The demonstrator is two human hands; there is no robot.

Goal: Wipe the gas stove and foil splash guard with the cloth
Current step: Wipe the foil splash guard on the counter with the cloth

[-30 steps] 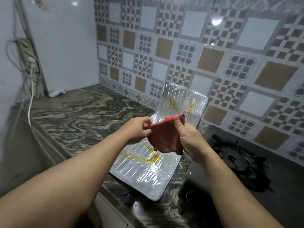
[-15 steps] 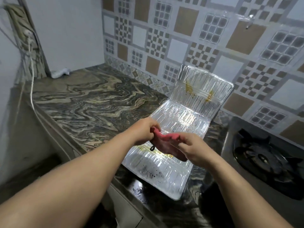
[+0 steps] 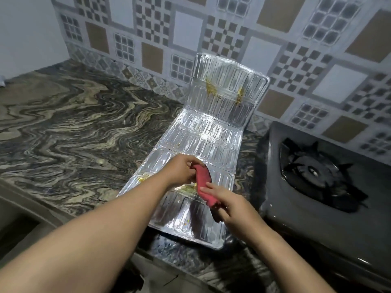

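Patterned wall tiles point(image 3: 213, 37) back a marbled stone counter point(image 3: 69, 127) where a person prepares a red cloth point(image 3: 204, 182) for cleaning. Both hands hold the cloth just above the foil splash guard point(image 3: 201, 144), which lies along the counter toward its front edge, its far panel propped up against the wall. The left hand point(image 3: 179, 171) pinches the cloth's upper end with curled fingers; the right hand point(image 3: 229, 205) grips the lower end, thumb laid over the fabric, the remaining fingers tucked beneath and out of sight. Yellow grease marks point(image 3: 211, 87) streak the upright panel, with smaller yellow smears near the left hand and dark specks on the nearest panel. A dark gas stove point(image 3: 317, 172) sits to the right of the guard, close to the wall, untouched by either hand. The step in hand appears to be folding or bunching the cloth into a pad, so wiping has likely barely started. The next move calls for pressing the cloth flat onto the ribbed foil and rubbing with light, even pressure, since the thin sheet looks apt to crumple or slide across the counter.
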